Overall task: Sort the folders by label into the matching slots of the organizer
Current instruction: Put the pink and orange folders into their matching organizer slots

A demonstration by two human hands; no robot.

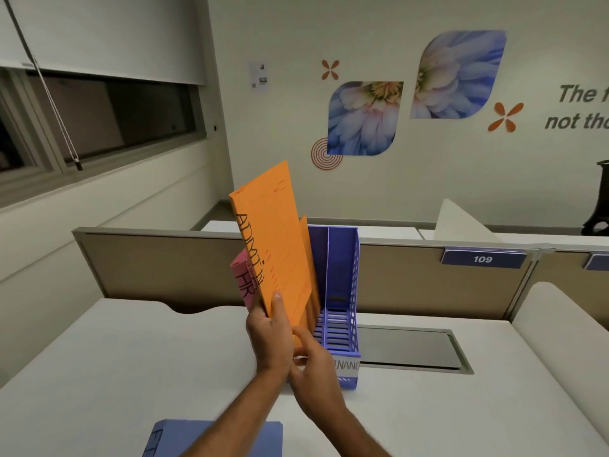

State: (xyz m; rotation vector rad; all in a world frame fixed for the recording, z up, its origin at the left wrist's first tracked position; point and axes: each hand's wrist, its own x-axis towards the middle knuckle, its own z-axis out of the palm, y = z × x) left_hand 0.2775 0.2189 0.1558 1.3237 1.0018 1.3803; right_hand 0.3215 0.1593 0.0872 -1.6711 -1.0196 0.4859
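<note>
Your left grip (268, 331) is clamped on the lower end of the orange folder (276, 245), thumb on its broad face and fingers wrapped round the spine side. Your right grip (313, 361) sits just below, forefinger laid against the folder's bottom edge. Whether it pinches or only steadies, you cannot tell from here.

The folder stands at the front of the organizer (342, 258), above the middle slot. Your hands hide its bottom corner, so it is unclear whether it has entered. A pink folder (242, 278) marked HR sits in the left slot, a second orange folder (311, 275) stands in the middle one, and the right slot looks bare. A blue folder (214, 437) lies flat on the tabletop (131, 357) near you.

The likely trouble is the bottom corner catching on a divider or on the orange folder already there. A leftward lean could also drop it in with HR. Pushing hard may shove the organizer back.

The folder's long axis runs near upright, top leaning slightly left. The ADMIN lettering runs down the spine edge, facing you.
</note>
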